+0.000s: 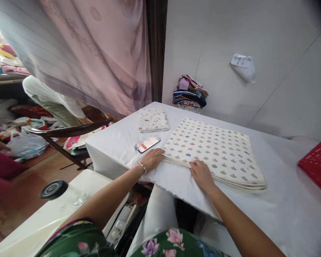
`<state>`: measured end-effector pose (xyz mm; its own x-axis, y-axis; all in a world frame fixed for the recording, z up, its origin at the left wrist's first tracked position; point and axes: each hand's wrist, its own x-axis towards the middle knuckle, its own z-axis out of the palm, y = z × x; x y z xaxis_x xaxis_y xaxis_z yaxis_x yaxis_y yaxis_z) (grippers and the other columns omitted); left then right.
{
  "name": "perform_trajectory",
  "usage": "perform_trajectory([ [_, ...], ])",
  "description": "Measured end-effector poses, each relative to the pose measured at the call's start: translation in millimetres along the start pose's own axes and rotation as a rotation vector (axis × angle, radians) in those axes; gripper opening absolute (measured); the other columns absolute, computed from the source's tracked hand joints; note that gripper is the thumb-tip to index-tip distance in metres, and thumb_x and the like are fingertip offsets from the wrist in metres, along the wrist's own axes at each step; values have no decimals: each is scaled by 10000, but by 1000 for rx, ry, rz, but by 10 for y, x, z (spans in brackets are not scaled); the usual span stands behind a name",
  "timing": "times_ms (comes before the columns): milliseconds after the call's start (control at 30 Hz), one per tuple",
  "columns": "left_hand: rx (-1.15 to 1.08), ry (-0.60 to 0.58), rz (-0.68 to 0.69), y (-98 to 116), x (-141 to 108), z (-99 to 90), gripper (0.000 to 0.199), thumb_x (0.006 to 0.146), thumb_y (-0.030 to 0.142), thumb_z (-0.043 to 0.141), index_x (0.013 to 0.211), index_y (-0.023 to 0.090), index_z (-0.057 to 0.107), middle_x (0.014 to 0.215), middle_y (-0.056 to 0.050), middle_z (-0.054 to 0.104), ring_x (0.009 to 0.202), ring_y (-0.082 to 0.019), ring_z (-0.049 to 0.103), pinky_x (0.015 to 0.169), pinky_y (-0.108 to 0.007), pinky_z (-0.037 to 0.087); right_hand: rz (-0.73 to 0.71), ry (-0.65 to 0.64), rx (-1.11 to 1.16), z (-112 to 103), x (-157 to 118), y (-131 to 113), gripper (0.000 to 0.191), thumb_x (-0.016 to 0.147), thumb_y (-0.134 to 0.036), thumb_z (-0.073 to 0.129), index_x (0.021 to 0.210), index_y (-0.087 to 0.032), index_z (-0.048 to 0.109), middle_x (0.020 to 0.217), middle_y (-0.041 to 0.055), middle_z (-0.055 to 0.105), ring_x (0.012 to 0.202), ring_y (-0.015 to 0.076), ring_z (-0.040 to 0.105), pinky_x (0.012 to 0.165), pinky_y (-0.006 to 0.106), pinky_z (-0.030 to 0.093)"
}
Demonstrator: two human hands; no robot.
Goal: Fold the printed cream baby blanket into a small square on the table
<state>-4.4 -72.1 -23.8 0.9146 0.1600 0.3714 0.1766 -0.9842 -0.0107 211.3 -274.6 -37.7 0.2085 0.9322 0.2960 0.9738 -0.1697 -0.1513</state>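
A large folded white cloth [211,150] with grey, red and blue motifs lies flat on the white-covered table [115,146]. At its near left corner my left hand [153,159] has its fingers together on the edge. My right hand [202,175] pinches the near edge of the same cloth, thumb below and fingers on top. Just beyond my left hand rests a phone [149,144] with its screen lit. Behind the phone sits a smaller folded patterned cloth [153,120].
A stack of folded fabrics [189,93] stands behind the table by the wall. The red perforated basket [317,160] is at the right edge. A chair [72,134], a lidded jar [54,189] and a bending person [56,101] are on the left.
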Motion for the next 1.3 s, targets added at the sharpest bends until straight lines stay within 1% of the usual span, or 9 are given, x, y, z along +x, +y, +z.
perform_trajectory([
  [267,-70,23,22,-17,-6,20,210,873,165,382,850,166,590,1023,-63,618,1004,-174,535,870,-343,423,2,5,-18,13,-2,-5,284,852,-195,422,1093,-209,571,971,73,547,890,200,464,766,321,347],
  [400,-139,40,-94,-43,-31,27,171,821,166,454,949,161,567,941,-73,629,906,-176,572,832,-345,448,4,-2,-16,4,0,-13,282,854,-197,421,1092,-204,573,973,72,549,892,199,461,774,321,344],
  [567,-220,67,-173,-26,-44,4,294,757,142,498,1043,175,559,1049,-77,600,966,-186,553,869,-348,443,10,-8,-28,16,2,-1,278,851,-198,430,1084,-219,579,969,70,550,887,198,463,760,318,346],
  [733,-288,99,-284,38,-5,-9,242,755,188,513,981,191,598,1015,-61,593,929,-172,557,844,-321,454,8,4,-35,24,-2,-7,274,853,-194,433,1087,-210,575,964,67,547,887,194,461,762,312,344],
  [867,-289,43,-420,88,56,-1,133,756,197,504,830,189,614,870,-35,609,814,-160,568,751,-296,469,13,5,-27,21,-2,-12,269,851,-191,433,1079,-202,576,966,68,547,892,196,459,772,317,343],
  [1033,-201,-5,-508,138,92,-10,114,753,204,516,825,178,601,889,-47,599,812,-172,561,718,-298,457,14,-10,-8,2,6,-21,281,849,-179,420,1078,-213,578,969,72,545,889,202,458,773,330,344],
  [1100,-150,-20,-500,139,82,-23,123,771,213,502,834,172,599,880,-54,599,813,-174,560,720,-301,453,21,-10,-6,-11,12,-29,278,852,-181,419,1078,-214,578,969,74,544,895,204,455,772,331,343],
  [1233,-78,-75,-386,98,77,-81,179,776,173,457,849,171,620,858,-59,618,812,-174,573,733,-304,453,32,-10,-8,-49,22,-57,243,854,-193,440,1052,-217,579,950,65,542,884,197,448,769,321,336],
  [1300,-81,-59,-367,92,120,-105,216,752,150,446,847,180,638,897,-57,632,835,-180,582,761,-313,461,35,-4,-14,-68,28,-73,231,853,-186,446,1041,-220,576,945,59,540,882,193,444,769,317,330],
])
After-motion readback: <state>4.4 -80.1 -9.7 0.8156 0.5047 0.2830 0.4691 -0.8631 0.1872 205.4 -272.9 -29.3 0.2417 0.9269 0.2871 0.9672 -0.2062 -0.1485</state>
